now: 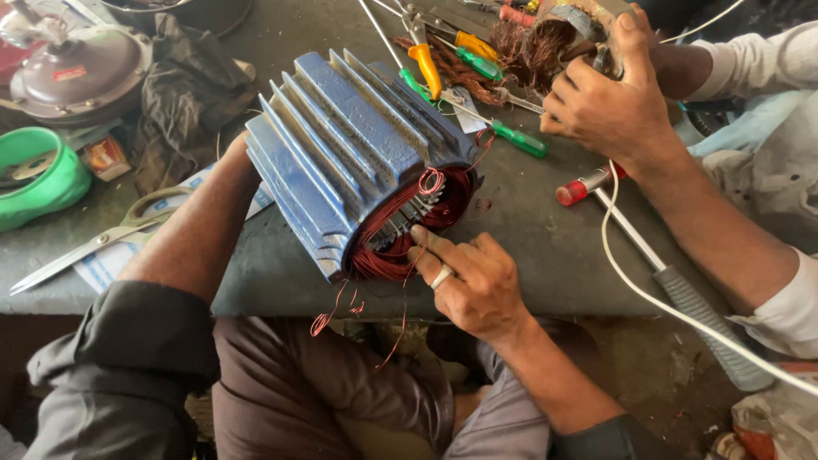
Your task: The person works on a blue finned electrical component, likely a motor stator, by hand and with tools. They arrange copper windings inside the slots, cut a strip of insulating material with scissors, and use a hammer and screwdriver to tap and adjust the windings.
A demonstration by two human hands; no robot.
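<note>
A blue finned motor housing (341, 145) lies on its side on the dark bench (545, 247), its open end facing me. Reddish copper winding (388, 260) fills that opening, and loose wire ends (328, 319) hang over the bench edge. My right hand (473, 285), with a ring on one finger, rests at the opening, its fingertips pinched on the winding at the lower rim. My left forearm (192, 230) reaches along the housing's left side. That hand is hidden behind the fins.
Another person's hand (609, 106) grips a second stator with brown old wire (545, 38) at the back right. Screwdrivers (426, 68), a grey-handled tool (707, 328), a white cable (635, 285), scissors (85, 245), a green bowl (38, 179) and a dark cloth (183, 94) lie around.
</note>
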